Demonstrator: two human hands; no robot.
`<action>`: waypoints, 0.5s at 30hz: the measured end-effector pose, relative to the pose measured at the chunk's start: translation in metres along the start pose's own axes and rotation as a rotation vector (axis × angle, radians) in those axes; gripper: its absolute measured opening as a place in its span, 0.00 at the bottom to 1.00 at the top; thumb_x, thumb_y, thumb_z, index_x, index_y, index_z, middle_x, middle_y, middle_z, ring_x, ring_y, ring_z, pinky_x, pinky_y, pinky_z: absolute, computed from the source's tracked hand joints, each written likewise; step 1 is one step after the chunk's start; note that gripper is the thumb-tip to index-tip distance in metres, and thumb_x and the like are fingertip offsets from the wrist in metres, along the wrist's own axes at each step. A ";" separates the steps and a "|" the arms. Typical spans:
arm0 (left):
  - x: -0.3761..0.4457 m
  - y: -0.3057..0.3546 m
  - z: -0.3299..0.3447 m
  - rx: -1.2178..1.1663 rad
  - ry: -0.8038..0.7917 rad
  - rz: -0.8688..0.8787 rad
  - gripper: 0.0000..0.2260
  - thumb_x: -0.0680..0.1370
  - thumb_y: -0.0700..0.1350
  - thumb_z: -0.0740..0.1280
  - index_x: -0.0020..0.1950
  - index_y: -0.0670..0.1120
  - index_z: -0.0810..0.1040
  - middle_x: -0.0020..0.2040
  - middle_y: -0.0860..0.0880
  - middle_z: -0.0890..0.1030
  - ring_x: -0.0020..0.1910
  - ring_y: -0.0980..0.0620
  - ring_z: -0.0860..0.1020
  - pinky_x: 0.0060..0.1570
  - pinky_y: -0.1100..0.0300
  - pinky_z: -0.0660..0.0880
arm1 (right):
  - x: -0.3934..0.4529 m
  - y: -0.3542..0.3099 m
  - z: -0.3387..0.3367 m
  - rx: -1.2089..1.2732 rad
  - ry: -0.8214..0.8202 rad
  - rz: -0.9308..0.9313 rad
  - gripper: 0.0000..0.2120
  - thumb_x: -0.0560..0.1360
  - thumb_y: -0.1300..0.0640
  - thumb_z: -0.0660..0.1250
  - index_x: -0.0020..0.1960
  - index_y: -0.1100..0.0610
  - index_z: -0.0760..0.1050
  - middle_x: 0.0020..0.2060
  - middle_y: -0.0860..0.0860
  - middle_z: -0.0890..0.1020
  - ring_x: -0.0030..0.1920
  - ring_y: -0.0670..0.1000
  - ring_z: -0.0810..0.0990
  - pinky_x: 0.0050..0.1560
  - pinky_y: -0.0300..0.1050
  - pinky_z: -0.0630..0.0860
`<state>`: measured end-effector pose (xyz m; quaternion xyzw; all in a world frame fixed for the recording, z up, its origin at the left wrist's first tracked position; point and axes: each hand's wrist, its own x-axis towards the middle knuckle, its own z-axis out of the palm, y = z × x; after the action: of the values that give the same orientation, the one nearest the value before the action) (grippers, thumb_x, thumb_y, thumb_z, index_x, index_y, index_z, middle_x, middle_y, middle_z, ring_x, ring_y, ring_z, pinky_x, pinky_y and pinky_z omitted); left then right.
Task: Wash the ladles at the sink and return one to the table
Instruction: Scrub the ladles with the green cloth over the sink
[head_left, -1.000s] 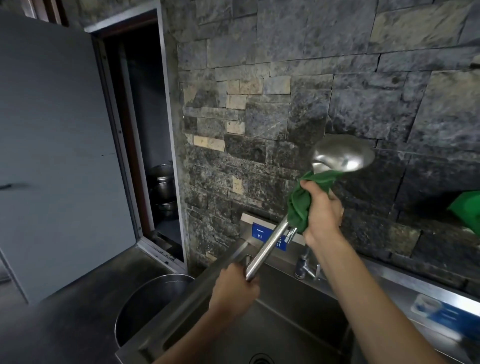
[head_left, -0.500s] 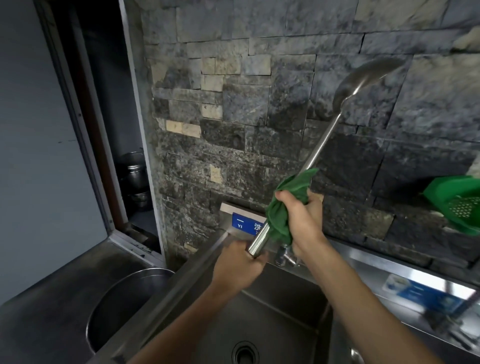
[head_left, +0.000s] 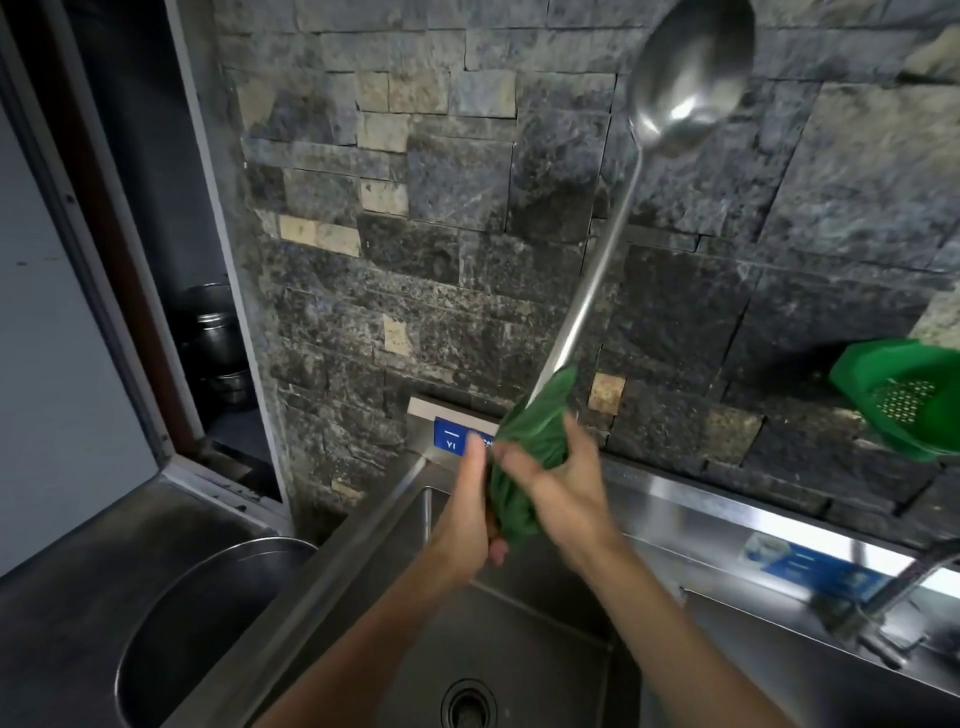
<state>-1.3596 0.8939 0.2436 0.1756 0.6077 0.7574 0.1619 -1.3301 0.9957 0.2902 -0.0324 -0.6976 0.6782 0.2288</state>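
A long steel ladle (head_left: 597, 280) stands nearly upright over the sink (head_left: 519, 639), its bowl high against the stone wall near the top edge of the view. My right hand (head_left: 556, 483) grips a green cloth (head_left: 530, 441) wrapped round the lower end of the handle. My left hand (head_left: 467, 509) holds the bottom of the handle just beside the cloth, and the handle's end is hidden between the two hands. The sink basin lies below, with its drain at the bottom of the view.
A green strainer basket (head_left: 904, 397) sits on the ledge at right. A tap (head_left: 893, 597) reaches over a second basin at lower right. A large steel pot (head_left: 208, 623) stands left of the sink. An open doorway with stacked pots (head_left: 218, 338) is at left.
The ladle has swung up from a low tilt to nearly upright. My right hand has slid the cloth down the handle from the bowl to the lower end, meeting my left hand.
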 end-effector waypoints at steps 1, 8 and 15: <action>0.004 0.003 0.001 -0.058 -0.018 -0.023 0.43 0.65 0.81 0.47 0.46 0.48 0.85 0.40 0.32 0.81 0.34 0.36 0.80 0.33 0.48 0.80 | -0.004 0.008 0.002 -0.018 -0.033 0.001 0.13 0.73 0.68 0.76 0.53 0.57 0.77 0.43 0.51 0.87 0.45 0.49 0.87 0.48 0.42 0.81; 0.016 -0.028 -0.016 -0.186 -0.167 -0.161 0.43 0.64 0.82 0.56 0.48 0.45 0.86 0.45 0.34 0.81 0.41 0.39 0.79 0.40 0.55 0.74 | -0.002 0.024 -0.034 -0.477 -0.297 -0.076 0.20 0.69 0.51 0.80 0.58 0.52 0.78 0.48 0.43 0.86 0.49 0.43 0.85 0.54 0.43 0.81; 0.015 -0.047 0.003 -0.172 -0.512 -0.096 0.30 0.71 0.73 0.63 0.42 0.44 0.78 0.23 0.48 0.68 0.15 0.56 0.63 0.17 0.66 0.60 | -0.043 0.043 -0.112 -0.470 0.047 -0.095 0.11 0.73 0.62 0.76 0.54 0.57 0.81 0.46 0.45 0.87 0.48 0.44 0.86 0.50 0.39 0.80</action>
<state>-1.3703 0.9133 0.1991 0.3180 0.4879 0.7288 0.3602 -1.2620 1.0884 0.2340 -0.0679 -0.8315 0.4846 0.2628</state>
